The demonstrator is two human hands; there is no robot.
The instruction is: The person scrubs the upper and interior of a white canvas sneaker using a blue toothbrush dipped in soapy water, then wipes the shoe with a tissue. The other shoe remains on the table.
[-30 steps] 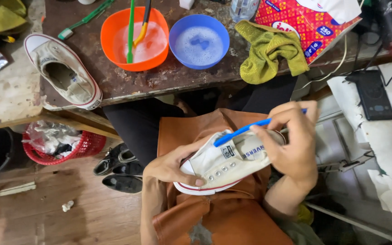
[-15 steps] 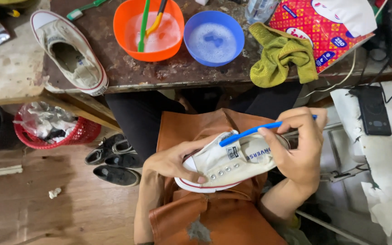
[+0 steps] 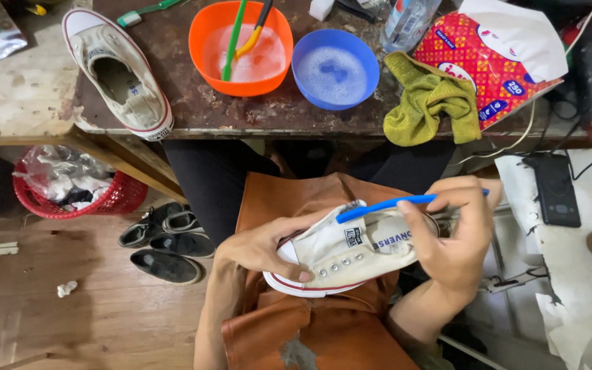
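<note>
i find the scrubbing step in hand: left hand (image 3: 262,248) fingers curl around the white canvas sneaker (image 3: 340,250) on the brown leather apron (image 3: 310,322). right hand (image 3: 457,233) fingers pinch the blue plastic toothbrush (image 3: 385,203), bristles at the tongue; i judge short strokes under steady support come next.

Blue brush (image 3: 385,204) slid rightward along the sneaker (image 3: 344,257)

Even soft light, sharp centre, slight wide-angle bend at edges, dim under-table shadow

orange bowl (image 3: 241,51) beside blue bowl (image 3: 336,68); green cloth (image 3: 429,106) on workbench (image 3: 173,116).
</note>
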